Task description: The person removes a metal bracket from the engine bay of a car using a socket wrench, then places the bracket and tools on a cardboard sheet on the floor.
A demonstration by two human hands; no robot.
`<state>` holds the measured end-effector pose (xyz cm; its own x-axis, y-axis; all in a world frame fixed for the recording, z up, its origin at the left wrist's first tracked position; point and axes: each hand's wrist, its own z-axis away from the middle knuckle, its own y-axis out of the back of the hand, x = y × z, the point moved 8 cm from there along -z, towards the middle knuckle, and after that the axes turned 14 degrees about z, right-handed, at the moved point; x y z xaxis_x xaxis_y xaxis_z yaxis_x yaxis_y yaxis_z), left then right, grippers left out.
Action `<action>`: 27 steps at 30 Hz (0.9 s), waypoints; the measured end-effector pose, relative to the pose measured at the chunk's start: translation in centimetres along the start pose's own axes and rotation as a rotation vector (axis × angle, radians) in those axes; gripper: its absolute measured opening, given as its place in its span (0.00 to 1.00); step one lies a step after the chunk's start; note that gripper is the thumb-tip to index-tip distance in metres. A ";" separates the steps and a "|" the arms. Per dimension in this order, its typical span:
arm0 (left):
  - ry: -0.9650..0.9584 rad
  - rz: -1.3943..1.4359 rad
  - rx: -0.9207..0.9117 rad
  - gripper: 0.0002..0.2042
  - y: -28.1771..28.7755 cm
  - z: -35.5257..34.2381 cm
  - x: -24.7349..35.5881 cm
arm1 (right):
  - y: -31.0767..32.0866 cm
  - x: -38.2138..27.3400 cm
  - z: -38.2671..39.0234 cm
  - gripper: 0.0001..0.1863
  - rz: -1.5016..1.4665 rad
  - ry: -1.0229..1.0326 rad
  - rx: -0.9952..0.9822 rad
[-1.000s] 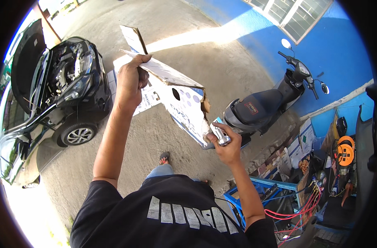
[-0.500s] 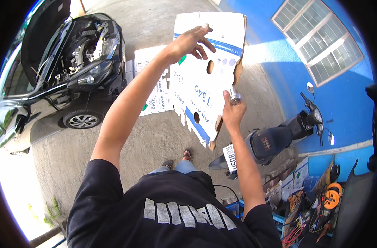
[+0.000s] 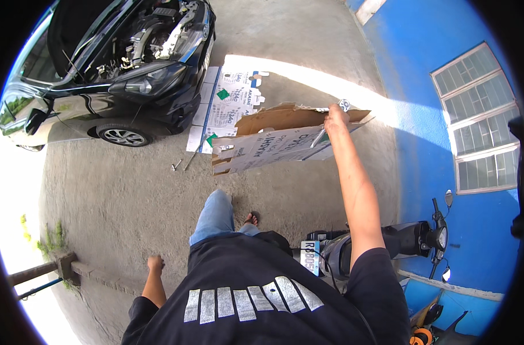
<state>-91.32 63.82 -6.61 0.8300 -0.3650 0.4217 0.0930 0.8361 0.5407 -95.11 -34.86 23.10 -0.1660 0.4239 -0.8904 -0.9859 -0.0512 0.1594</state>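
My right hand (image 3: 335,119) is stretched out ahead, closed round the upper edge of a folded cardboard sheet (image 3: 273,148), white printed outside and brown inside. The same grip holds a chrome hand tool (image 3: 344,105); its round head sticks out above the fist and its shaft below, and its exact kind is unclear. The sheet hangs tilted over the concrete. Down at my left side, my left hand (image 3: 155,263) is small in view with its fingers curled and nothing visible in them.
A black car (image 3: 158,86) stands at the far left, hood raised. Flattened cardboard (image 3: 230,100) lies beside its bumper, with metal tools (image 3: 177,165) on the floor nearby. At right are a parked motor scooter (image 3: 400,238) and a blue wall (image 3: 414,132) with a barred window (image 3: 480,123).
My left hand has let go of the cardboard and dropped to my side. My right hand has swung the sheet lower and more level. My view has turned, and one leg has stepped forward.
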 end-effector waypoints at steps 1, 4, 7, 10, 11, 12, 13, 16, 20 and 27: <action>0.194 0.168 0.088 0.10 3.8 0.0 -6.8 | -1.1 0.4 -1.1 0.06 0.027 -0.045 0.019; 0.221 -0.527 -0.209 0.14 6.8 1.9 -17.7 | -4.1 1.3 -5.3 0.07 0.081 -0.140 0.003; 0.048 -0.953 -0.363 0.17 2.7 2.8 -18.7 | -5.6 2.9 -8.6 0.10 0.115 -0.222 -0.014; 0.486 0.227 -0.086 0.15 -6.0 0.7 -12.7 | -7.5 1.8 -11.3 0.09 0.136 -0.230 -0.002; 0.448 0.382 -0.095 0.15 -10.2 -0.5 -7.5 | -7.5 0.8 -11.8 0.09 0.154 -0.240 -0.008; 0.366 0.399 -0.230 0.16 -14.9 -1.7 -0.8 | -8.1 -0.6 -12.3 0.09 0.183 -0.236 -0.014; 0.193 0.356 -0.260 0.18 -18.7 -2.5 7.0 | -8.5 -1.8 -12.4 0.10 0.178 -0.185 0.007; -0.415 0.064 -0.376 0.18 -28.2 0.7 32.5 | -9.1 -4.5 -12.0 0.10 0.213 -0.212 -0.023; -0.771 0.406 -0.750 0.17 -35.7 13.7 56.1 | -9.4 -9.2 -11.5 0.09 0.208 -0.131 0.028; -0.617 0.242 -0.772 0.18 -41.5 15.9 53.0 | -14.6 -16.8 -15.6 0.05 0.108 -0.015 -0.048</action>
<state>-59.95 3.32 4.87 0.4657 -0.1165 0.8772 0.4707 0.8720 -0.1341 -78.23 -55.38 29.05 -0.2718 0.4267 -0.8626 -0.9621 -0.1404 0.2337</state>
